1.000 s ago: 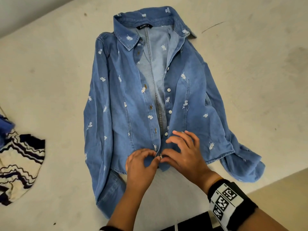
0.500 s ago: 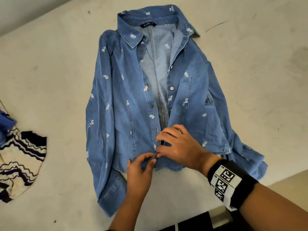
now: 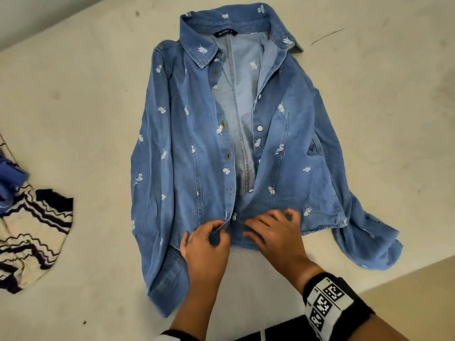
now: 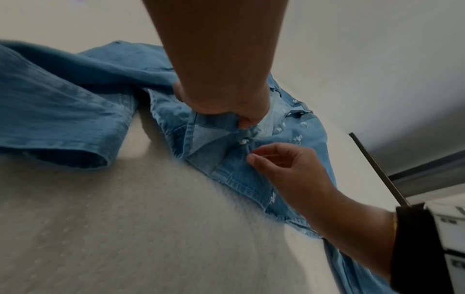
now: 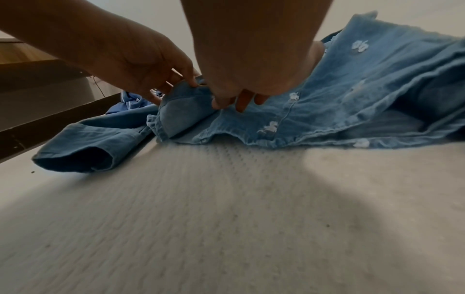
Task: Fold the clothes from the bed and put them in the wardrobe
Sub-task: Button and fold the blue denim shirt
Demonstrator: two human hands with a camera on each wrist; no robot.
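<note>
A blue denim shirt with white embroidered flowers lies face up on the bed, collar far from me and front mostly unbuttoned. At the bottom hem my left hand pinches the buttonhole edge and lifts it slightly. The left wrist view shows this left hand holding the raised flap of the shirt. My right hand rests with loosely curled fingers on the right front panel beside the lowest white button. In the right wrist view, the right hand touches the shirt with its fingertips, next to the left hand.
A cream and navy zigzag knit and a blue garment lie at the left of the pale mattress. The mattress edge runs across the lower right, with tan floor beyond. A dark bed frame borders the far side.
Both hands worked together at the bottom placket. The right hand has now slid slightly right, off the placket, while the left hand keeps its pinch on the buttonhole edge.
</note>
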